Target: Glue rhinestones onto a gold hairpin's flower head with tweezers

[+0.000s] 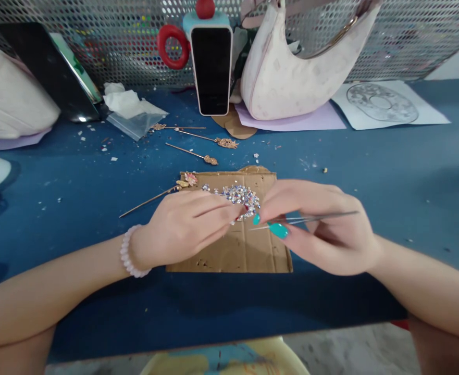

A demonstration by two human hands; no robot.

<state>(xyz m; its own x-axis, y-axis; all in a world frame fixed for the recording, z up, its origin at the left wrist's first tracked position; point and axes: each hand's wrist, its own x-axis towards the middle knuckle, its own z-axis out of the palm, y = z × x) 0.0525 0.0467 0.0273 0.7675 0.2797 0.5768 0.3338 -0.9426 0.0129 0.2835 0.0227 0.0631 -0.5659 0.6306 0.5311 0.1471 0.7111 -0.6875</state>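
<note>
My right hand (326,229), with teal nails, pinches a pair of metal tweezers (311,217) between thumb and forefinger. The tweezers' tips point left over a brown cardboard piece (260,255). A small heap of glittering rhinestones (240,197) lies on this cardboard. My left hand (194,219) reaches across from the left with fingers stretched out, their tips at the heap's near edge. Its thumb is hidden underneath. Just beyond the left hand, a gold hairpin (151,199) with a pink flower end rests partly on the cardboard.
Several more gold hairpins (210,159) lie behind the cardboard. Further back stand a phone (212,73), a white handbag (292,78) and a dark tablet-like slab (49,73). A printed sheet (393,104) is at back right, a tape roll (2,174) at left. Scraps dot the blue table (389,182).
</note>
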